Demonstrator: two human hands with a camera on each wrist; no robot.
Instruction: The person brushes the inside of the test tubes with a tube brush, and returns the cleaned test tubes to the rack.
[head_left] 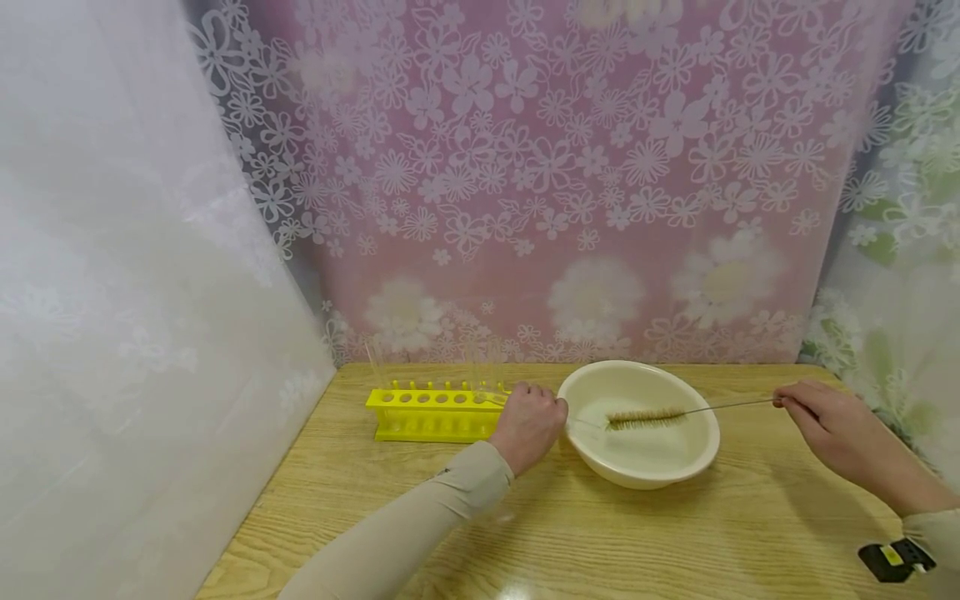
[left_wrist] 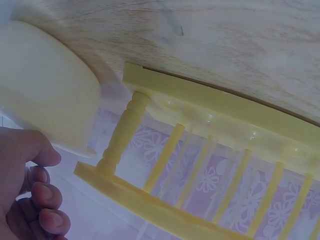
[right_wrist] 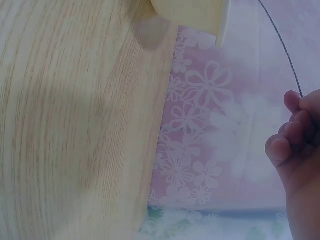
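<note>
In the head view my left hand (head_left: 531,427) grips a clear glass test tube (head_left: 492,397), which shows faintly on both sides of the fist. My right hand (head_left: 832,425) pinches the thin wire handle of a test tube brush (head_left: 647,418). Its bristles lie over the white basin (head_left: 637,481), their tip close to the tube's faint right end; I cannot tell whether it enters. The right wrist view shows the twisted wire (right_wrist: 285,47) running up from the fingertips. Just left of my left hand stands a yellow test tube rack (head_left: 431,400).
Several clear test tubes (head_left: 377,362) stand upright in the rack, at its left end and toward its right. Rack and basin both stand toward the back of the wooden table (head_left: 600,542). Flowered curtains (head_left: 525,167) hang behind and at both sides.
</note>
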